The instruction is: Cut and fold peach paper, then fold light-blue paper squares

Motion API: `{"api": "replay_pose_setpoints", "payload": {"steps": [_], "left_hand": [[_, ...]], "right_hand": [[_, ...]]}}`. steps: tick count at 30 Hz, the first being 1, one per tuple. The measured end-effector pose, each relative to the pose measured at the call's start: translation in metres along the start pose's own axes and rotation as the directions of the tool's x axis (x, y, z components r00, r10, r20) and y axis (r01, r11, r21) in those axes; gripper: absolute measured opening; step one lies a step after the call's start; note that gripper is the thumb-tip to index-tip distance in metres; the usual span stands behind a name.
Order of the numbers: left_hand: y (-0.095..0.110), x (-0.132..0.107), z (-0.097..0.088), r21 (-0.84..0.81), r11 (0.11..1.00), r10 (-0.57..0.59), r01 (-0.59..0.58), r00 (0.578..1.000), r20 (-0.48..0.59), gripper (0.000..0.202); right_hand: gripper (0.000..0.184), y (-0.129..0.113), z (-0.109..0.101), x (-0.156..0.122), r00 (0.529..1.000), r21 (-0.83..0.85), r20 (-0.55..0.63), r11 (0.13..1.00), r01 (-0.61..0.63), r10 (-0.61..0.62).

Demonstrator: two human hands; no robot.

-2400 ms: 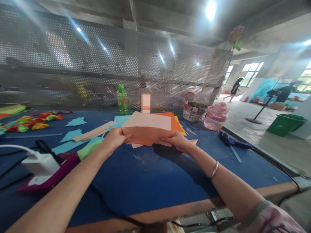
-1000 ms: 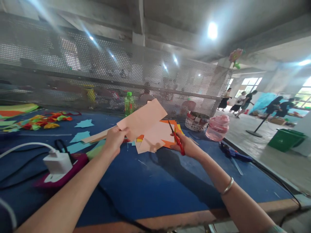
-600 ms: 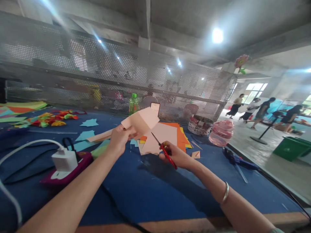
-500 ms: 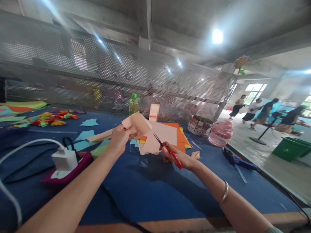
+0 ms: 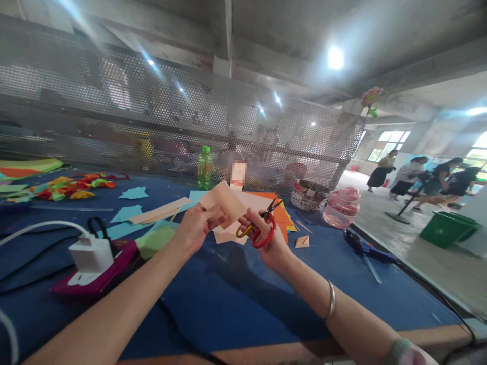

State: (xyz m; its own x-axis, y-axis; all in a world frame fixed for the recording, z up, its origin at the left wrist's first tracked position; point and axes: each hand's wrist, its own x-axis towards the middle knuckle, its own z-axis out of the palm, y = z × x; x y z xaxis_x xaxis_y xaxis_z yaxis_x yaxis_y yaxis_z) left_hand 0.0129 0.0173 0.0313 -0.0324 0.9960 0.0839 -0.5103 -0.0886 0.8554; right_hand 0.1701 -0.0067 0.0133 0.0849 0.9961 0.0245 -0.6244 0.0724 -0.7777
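A folded piece of peach paper is pinched in my left hand, raised above the table. My right hand is closed around red-handled scissors, whose dark blades point up and away to the right. The fingertips of that hand are at the paper's right edge; I cannot tell whether they grip it. Below and behind lies a stack of pale pink and orange sheets. A small peach paper piece rests to the right of the stack.
Left are a purple power strip with a white charger, blue paper scraps and colourful cut pieces. Behind stands a green bottle. To the right are a woven basket, pink container and glue gun. Several people stand beyond.
My right hand has come up toward the paper, and the scissors have turned from pointing up-left to up-right. The view has shifted slightly. My left hand still holds the paper.
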Motion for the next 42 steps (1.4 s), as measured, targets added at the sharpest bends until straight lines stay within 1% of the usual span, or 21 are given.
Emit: {"api": "replay_pose_setpoints", "payload": {"steps": [2, 5, 6, 7, 11, 13, 15, 17, 19, 21, 24, 29, 32, 36, 38, 40, 42], "left_hand": [[-0.004, -0.003, 0.002, 0.005, 1.000, -0.004, 0.004, 0.999, 0.047, 0.029], [-0.007, -0.006, 0.003, 0.019, 1.000, -0.005, 0.003, 0.996, 0.091, 0.036], [-0.008, -0.006, 0.003, 0.028, 1.000, -0.006, 0.003, 0.996, 0.093, 0.037], [-0.009, -0.007, 0.003, 0.038, 0.999, -0.006, 0.003, 0.995, 0.096, 0.038], [-0.012, -0.009, 0.004, 0.089, 0.996, -0.014, 0.004, 0.993, 0.119, 0.037], [-0.013, -0.011, 0.005, 0.110, 0.994, -0.033, 0.020, 0.992, 0.122, 0.037], [-0.014, -0.013, 0.007, 0.124, 0.991, -0.057, 0.044, 0.992, 0.109, 0.035], [-0.015, -0.014, 0.008, 0.118, 0.991, -0.074, 0.065, 0.995, 0.072, 0.029], [-0.016, -0.014, 0.008, 0.089, 0.992, -0.094, 0.091, 0.995, 0.032, 0.022], [-0.016, -0.014, 0.009, 0.043, 0.989, -0.139, 0.138, 0.990, 0.014, 0.018], [-0.016, -0.014, 0.010, -0.017, 0.973, -0.228, 0.228, 0.974, 0.006, 0.016], [-0.014, -0.013, 0.011, -0.063, 0.933, -0.357, 0.353, 0.932, -0.069, 0.013], [-0.016, -0.010, 0.009, -0.070, 0.927, -0.374, 0.370, 0.924, -0.077, 0.014], [-0.020, -0.009, 0.007, -0.079, 0.939, -0.340, 0.335, 0.938, -0.065, 0.019], [-0.020, -0.011, 0.008, -0.082, 0.936, -0.347, 0.342, 0.937, -0.046, 0.016], [-0.021, -0.013, 0.010, -0.072, 0.935, -0.346, 0.346, 0.938, 0.016, 0.010], [-0.022, -0.014, 0.011, -0.061, 0.944, -0.318, 0.324, 0.944, 0.085, 0.016]], "right_hand": [[0.053, 0.004, 0.000, 0.002, 1.000, 0.033, 0.007, 0.999, -0.006, 0.005], [0.045, 0.007, -0.005, 0.004, 0.998, 0.004, 0.029, 0.999, -0.054, 0.054], [0.042, 0.008, -0.006, 0.005, 0.998, -0.016, 0.033, 0.999, -0.048, 0.048], [0.038, 0.008, -0.008, 0.007, 0.999, -0.039, 0.034, 0.999, -0.022, 0.024], [0.026, 0.005, -0.013, 0.015, 0.990, -0.140, 0.031, 0.980, 0.142, -0.139], [0.026, 0.003, -0.015, 0.019, 0.981, -0.144, 0.019, 0.970, 0.195, -0.194], [0.029, 0.002, -0.017, 0.021, 0.969, -0.142, 0.003, 0.959, 0.244, -0.246], [0.030, 0.002, -0.020, 0.022, 0.953, -0.177, -0.008, 0.939, 0.296, -0.302], [0.028, 0.003, -0.022, 0.021, 0.941, -0.236, -0.007, 0.915, 0.328, -0.339], [0.026, 0.004, -0.023, 0.020, 0.931, -0.268, 0.015, 0.895, 0.356, -0.365], [0.028, 0.004, -0.023, 0.017, 0.911, -0.263, 0.059, 0.874, 0.408, -0.407], [0.037, 0.004, -0.022, 0.014, 0.888, -0.296, 0.099, 0.839, 0.456, -0.448], [0.041, 0.005, -0.022, 0.012, 0.871, -0.295, 0.135, 0.820, 0.490, -0.472], [0.041, 0.005, -0.020, 0.010, 0.861, -0.326, 0.153, 0.798, 0.507, -0.485], [0.040, 0.005, -0.019, 0.009, 0.854, -0.333, 0.168, 0.787, 0.519, -0.492], [0.039, 0.006, -0.018, 0.009, 0.844, -0.318, 0.174, 0.783, 0.535, -0.507], [0.037, 0.007, -0.018, 0.010, 0.841, -0.304, 0.165, 0.785, 0.540, -0.515]]}}
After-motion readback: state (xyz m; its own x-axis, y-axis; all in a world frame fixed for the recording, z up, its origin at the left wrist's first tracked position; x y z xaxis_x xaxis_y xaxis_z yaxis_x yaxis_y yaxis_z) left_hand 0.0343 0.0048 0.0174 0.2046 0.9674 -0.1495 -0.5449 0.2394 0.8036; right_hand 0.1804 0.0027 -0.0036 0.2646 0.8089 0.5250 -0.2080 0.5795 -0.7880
